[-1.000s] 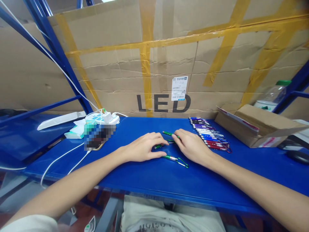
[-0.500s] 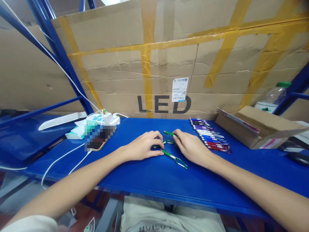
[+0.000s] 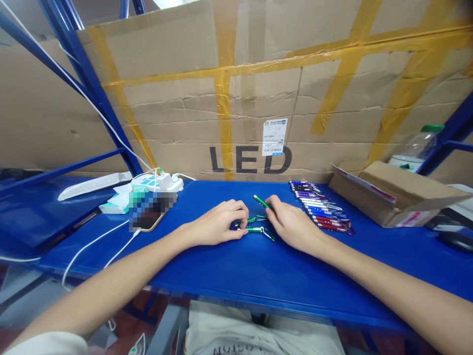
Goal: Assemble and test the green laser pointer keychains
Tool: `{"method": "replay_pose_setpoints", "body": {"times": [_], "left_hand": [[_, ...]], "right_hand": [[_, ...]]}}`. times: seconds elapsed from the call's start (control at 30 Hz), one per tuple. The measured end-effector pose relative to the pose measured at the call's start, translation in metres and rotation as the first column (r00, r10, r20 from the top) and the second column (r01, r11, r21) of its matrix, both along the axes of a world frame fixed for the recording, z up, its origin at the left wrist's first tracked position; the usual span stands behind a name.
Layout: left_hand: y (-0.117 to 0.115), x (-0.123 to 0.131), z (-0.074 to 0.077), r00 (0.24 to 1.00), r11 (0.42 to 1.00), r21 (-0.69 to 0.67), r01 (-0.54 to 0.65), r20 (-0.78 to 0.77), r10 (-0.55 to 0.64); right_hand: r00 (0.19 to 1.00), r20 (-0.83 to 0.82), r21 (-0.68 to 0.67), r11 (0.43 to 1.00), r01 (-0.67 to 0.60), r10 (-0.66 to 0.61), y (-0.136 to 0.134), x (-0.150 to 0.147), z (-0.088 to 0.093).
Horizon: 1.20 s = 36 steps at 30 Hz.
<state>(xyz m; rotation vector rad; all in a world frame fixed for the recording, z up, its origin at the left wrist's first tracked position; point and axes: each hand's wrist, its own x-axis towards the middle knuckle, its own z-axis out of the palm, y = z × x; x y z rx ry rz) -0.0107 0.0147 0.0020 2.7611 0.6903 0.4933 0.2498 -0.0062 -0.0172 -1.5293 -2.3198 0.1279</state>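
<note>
My left hand (image 3: 223, 223) is at the middle of the blue table, its thumb and fingertips pinching the end of a green penlight (image 3: 254, 230) whose carabiner points right. Just behind it lies another green penlight with a clip (image 3: 257, 218), its left end partly hidden by my left fingers. To the right, my right hand (image 3: 290, 222) is closed on a third green penlight (image 3: 261, 201), which sticks out toward the back left. Beyond my right hand lies a row of several penlights with clips (image 3: 320, 207) in purple, silver, blue and red.
An open cardboard box (image 3: 391, 197) stands at the right, near a black mouse (image 3: 456, 241) and a plastic bottle (image 3: 417, 148). At the left are a phone (image 3: 153, 214), a power strip (image 3: 173, 184) and white cables. A large carton (image 3: 177, 123) rises behind the table (image 3: 236, 276).
The green penlight at my left fingertips has swung from slanting to nearly level, its clip moving back and left. The one in my right hand is tilted more steeply.
</note>
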Motion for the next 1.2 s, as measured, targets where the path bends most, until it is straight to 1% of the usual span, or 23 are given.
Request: {"method": "replay_pose_setpoints", "body": {"times": [0.2, 0.37, 0.6, 0.7, 0.8, 0.87, 0.93, 1.0, 1.1, 1.2], "left_hand": [[0.002, -0.001, -0.003, 0.999, 0.999, -0.008, -0.04, -0.011, 0.04], [0.005, -0.003, -0.009, 0.998, 0.998, 0.028, -0.047, -0.049, 0.049], [0.01, -0.004, -0.008, 0.984, 0.984, 0.037, -0.175, -0.023, 0.176], [0.012, -0.004, -0.009, 0.965, 0.965, 0.059, -0.257, -0.029, 0.259], [0.016, -0.005, -0.011, 0.94, 0.939, 0.076, -0.335, -0.036, 0.338], [0.018, -0.006, -0.012, 0.928, 0.927, 0.076, -0.368, -0.039, 0.372], [0.019, -0.006, -0.012, 0.928, 0.928, 0.059, -0.368, -0.034, 0.371], [0.019, -0.006, -0.013, 0.942, 0.942, 0.03, -0.335, -0.024, 0.335], [0.017, -0.005, -0.013, 0.966, 0.966, -0.03, -0.258, 0.002, 0.259], [0.014, -0.003, -0.013, 0.977, 0.975, -0.085, -0.205, 0.045, 0.209]], "right_hand": [[1.0, 0.015, 0.003, 1.0, -0.012, 0.012, 0.0, 0.001, -0.002], [1.0, -0.012, 0.001, 1.0, -0.025, 0.025, 0.001, 0.001, -0.001], [0.995, -0.053, 0.022, 0.997, -0.078, 0.079, -0.001, 0.001, -0.001], [0.989, -0.065, 0.053, 0.99, -0.13, 0.133, -0.001, 0.001, -0.003], [0.971, -0.057, 0.077, 0.971, -0.227, 0.231, -0.001, 0.002, -0.003], [0.954, -0.026, 0.069, 0.953, -0.296, 0.299, -0.002, 0.002, -0.003], [0.935, 0.021, 0.043, 0.934, -0.354, 0.354, -0.004, 0.002, -0.001], [0.921, 0.057, 0.015, 0.922, -0.388, 0.386, -0.005, 0.001, 0.0], [0.918, 0.07, -0.005, 0.92, -0.391, 0.39, -0.006, 0.002, 0.002], [0.923, 0.043, -0.008, 0.924, -0.382, 0.382, -0.006, 0.002, 0.002]]}}
